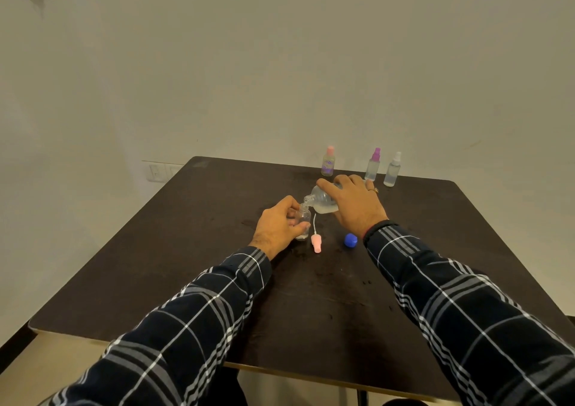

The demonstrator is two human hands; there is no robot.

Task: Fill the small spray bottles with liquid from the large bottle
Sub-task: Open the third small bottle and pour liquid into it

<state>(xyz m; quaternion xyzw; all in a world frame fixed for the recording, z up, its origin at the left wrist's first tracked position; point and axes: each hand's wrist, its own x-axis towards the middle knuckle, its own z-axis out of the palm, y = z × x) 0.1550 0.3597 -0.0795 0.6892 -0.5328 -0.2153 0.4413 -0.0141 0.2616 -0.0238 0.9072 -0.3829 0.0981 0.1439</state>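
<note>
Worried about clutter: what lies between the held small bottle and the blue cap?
The pink spray head, tube attached, lies on the table there, per the head view.

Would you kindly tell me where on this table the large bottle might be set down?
The table is bare left of the left hand and on its right side, past the right hand holding the large bottle. It is crowded mid-table, where the pink sprayer and blue cap lie by the small bottle, and at the back edge with three bottles.
</note>
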